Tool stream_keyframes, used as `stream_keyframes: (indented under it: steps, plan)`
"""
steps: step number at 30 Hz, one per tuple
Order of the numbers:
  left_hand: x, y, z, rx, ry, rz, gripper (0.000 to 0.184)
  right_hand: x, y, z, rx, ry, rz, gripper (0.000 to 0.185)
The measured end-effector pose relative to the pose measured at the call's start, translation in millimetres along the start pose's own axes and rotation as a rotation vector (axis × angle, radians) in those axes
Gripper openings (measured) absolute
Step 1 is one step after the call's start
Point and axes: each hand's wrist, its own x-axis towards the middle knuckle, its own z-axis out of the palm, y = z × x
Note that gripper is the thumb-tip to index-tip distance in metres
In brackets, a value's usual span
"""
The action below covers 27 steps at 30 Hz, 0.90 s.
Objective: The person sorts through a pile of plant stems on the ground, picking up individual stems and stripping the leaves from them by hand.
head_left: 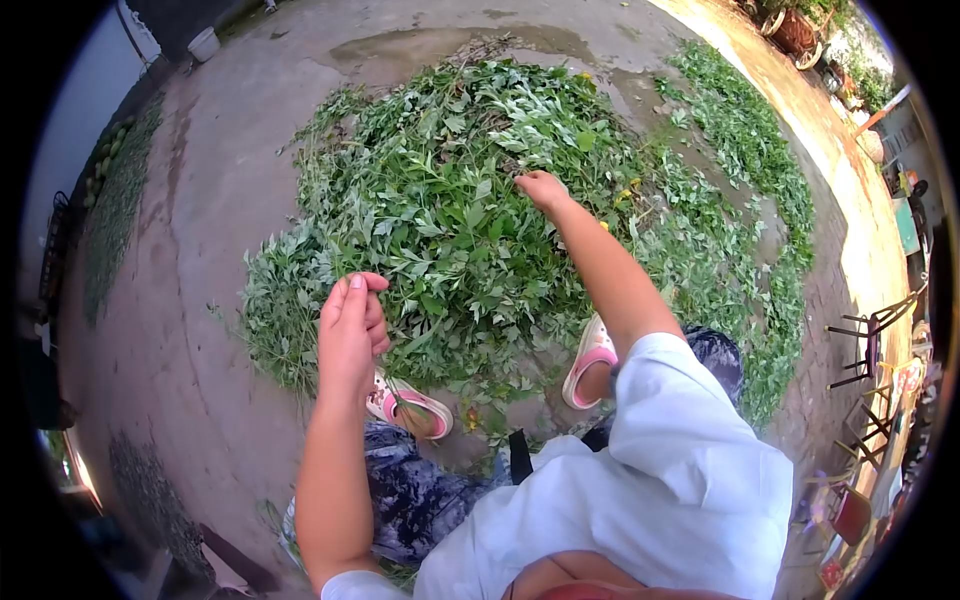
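A large heap of green leafy stems (450, 200) lies on the ground in front of me. My left hand (354, 315) is over the heap's near left edge, its fingers curled and thumb against the forefinger; whatever they hold is too small to make out. Farther out, my right hand (541, 190) reaches over the upper right part of the heap, fingers closed in a pinch beside some dark, withered bits. What lies between its fingertips cannot be made out.
My pink and white clogs (425, 412) stand at the heap's near edge. More leaves (750, 130) are spread along the right. A white bucket (204, 45) stands at the back left, green round fruits (103, 165) lie by the left wall, and chairs (872, 335) stand at the far right.
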Motion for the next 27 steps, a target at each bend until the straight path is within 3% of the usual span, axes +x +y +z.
stream_keyframes:
  steps: [1, 3, 5, 7, 9, 11, 12, 15, 17, 19, 21, 23, 27]
  plan:
    - [2, 1, -6, -0.014, 0.018, 0.005, 0.021, 19, 29, 2, -0.040, 0.049, 0.055, 0.071]
    - [6, 6, -14, -0.020, 0.054, 0.002, 0.021, -16, 33, 27, 0.179, 0.169, 0.118, 0.079]
    - [10, 10, -19, -0.027, 0.107, 0.024, 0.021, 3, 65, 69, 0.233, 0.320, 0.193, 0.073]
    - [13, 10, -24, -0.028, 0.107, 0.024, 0.022, -10, 62, 87, 0.420, -0.079, 0.094, 0.084]
    - [16, 11, -24, 0.012, 0.139, 0.031, 0.022, -18, 56, 114, -0.008, -0.091, 0.101, 0.076]
    - [18, 10, -26, 0.016, 0.135, 0.027, 0.022, -30, 47, 132, -0.300, -0.241, -0.056, 0.066]
    - [19, 10, -27, 0.035, 0.133, 0.026, 0.022, -33, 52, 145, -0.458, -0.179, -0.172, 0.056]
    - [18, 9, -30, 0.056, 0.129, 0.038, 0.021, -81, 6, 125, -0.452, -0.067, -0.183, 0.046]
    - [17, 8, -33, 0.056, 0.125, 0.045, 0.021, -89, -12, 98, -0.403, 0.129, -0.286, 0.042]
    - [15, 8, -35, 0.051, 0.118, 0.063, 0.021, -111, -56, 52, -0.181, 0.098, -0.247, 0.037]
    - [13, 11, -35, 0.048, 0.123, 0.056, 0.021, -118, -79, 25, 0.173, 0.184, -0.545, 0.031]
    - [11, 12, -36, 0.049, 0.105, 0.083, 0.021, -145, -121, -8, 0.018, 0.357, -0.580, 0.026]
    - [6, 14, -37, 0.028, 0.074, 0.078, 0.022, -173, -158, -36, 0.252, 0.326, -0.598, 0.023]
